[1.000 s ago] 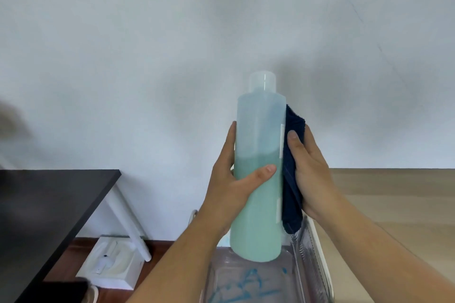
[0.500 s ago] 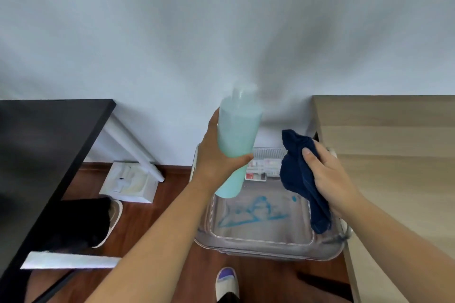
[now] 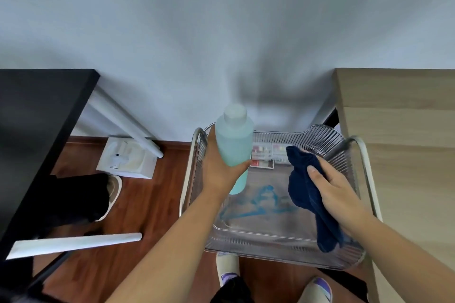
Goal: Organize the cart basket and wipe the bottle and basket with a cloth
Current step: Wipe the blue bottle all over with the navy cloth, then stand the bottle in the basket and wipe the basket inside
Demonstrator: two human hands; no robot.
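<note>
The left hand (image 3: 221,172) wraps the bottle (image 3: 234,145) at its lower half, fingers curled round the far side and the thumb pressed across the front; the bottle's long axis stands nearly upright, cap tipped slightly away, its base hanging just above the floor of the clear ribbed basket (image 3: 327,138). The right hand (image 3: 337,189) bunches the dark blue cloth (image 3: 305,187), fingers (image 3: 314,172) closed over it and the loose end trailing below the palm. The blue smear (image 3: 261,202) on the basket floor lies just left of and below those right fingers, so the cloth hand looks nearer to it. The bottle is translucent pale plastic holding teal liquid. Small boxes (image 3: 266,155) sit at the far wall
</note>
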